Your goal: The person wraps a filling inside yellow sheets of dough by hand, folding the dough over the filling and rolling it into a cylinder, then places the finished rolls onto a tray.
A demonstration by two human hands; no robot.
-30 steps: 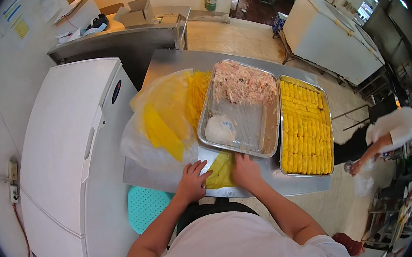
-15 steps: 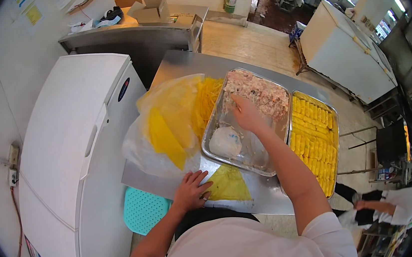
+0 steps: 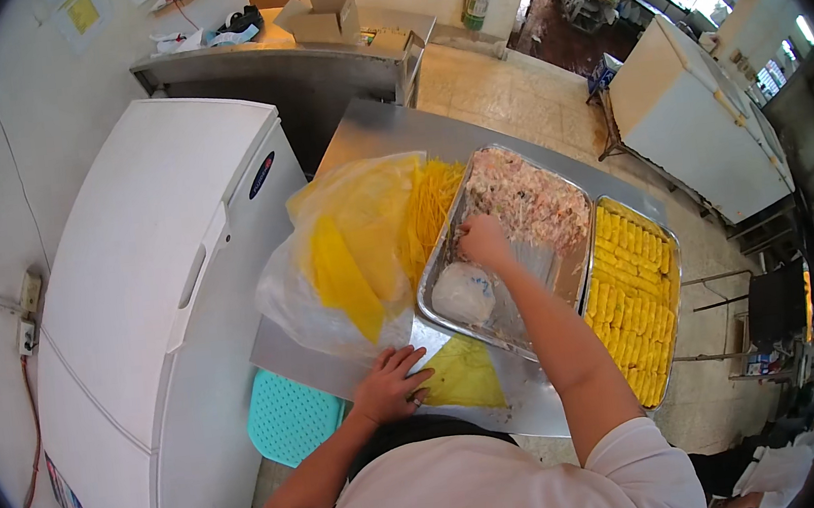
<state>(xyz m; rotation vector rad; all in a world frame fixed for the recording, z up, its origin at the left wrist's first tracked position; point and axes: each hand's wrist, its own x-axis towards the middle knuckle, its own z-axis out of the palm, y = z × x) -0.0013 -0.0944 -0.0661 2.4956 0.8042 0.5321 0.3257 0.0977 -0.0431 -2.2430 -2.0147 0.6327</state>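
- Head view, left side: a clear plastic bag (image 3: 283, 302) slumps on the table (image 3: 533, 394), with yellow sheets (image 3: 343, 285) in or on it, thin and limp-looking.
- Now the left hand (image 3: 391, 387): fingers a little spread, the grip loose with nothing visibly pinched, right by the left edge of a single yellow sheet (image 3: 462, 375).
- That single sheet lies flat on the table, just near of the metal tray (image 3: 571, 278); it looks light, soft and easily torn, so a corner seems the safest hold.
- Inside the tray, a white bundle (image 3: 463, 294) sits in the near-left corner.
- And the right hand (image 3: 483, 243) is at the edge of the pink minced mixture (image 3: 531, 191), fingers curled down; no telling whether the grip pinches any.
- Soft, moist, probably slippery stuff, best gathered from that edge.
- Far right, yellow rolls (image 3: 633, 305) lie packed in rows.
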